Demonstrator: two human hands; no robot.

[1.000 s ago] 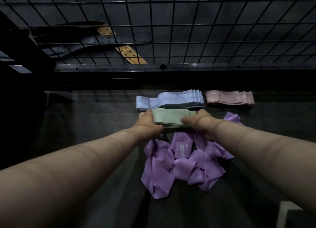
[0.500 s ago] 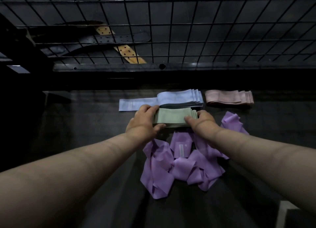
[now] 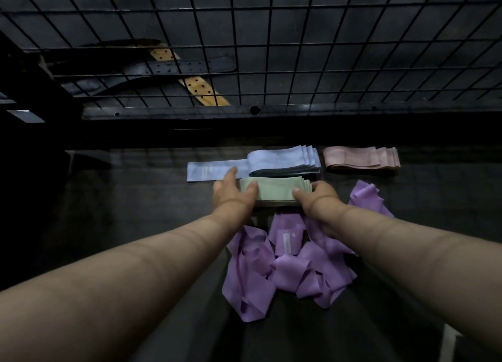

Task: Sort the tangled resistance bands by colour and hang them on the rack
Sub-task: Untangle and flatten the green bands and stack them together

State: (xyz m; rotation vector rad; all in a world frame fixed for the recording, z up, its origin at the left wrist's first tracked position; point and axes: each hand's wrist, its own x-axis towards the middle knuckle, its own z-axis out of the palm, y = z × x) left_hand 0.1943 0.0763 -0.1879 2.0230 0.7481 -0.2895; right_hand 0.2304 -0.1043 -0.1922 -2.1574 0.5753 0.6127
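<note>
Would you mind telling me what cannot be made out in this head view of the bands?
Head view, right hand: its back hides the fingers, so its grip on the green stack is unclear.
Head view, label on the purple tangle: too small to read.
Head view, count of purple bands: overlapping folds hide it.
Head view, white object at lower right: cut off by the frame edge.

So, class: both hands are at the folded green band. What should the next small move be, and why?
Probably the left hand and right hand should release the green band and reach for the purple tangle: green already lies folded by the blue stack and pink stack; purple is still knotted.
</note>
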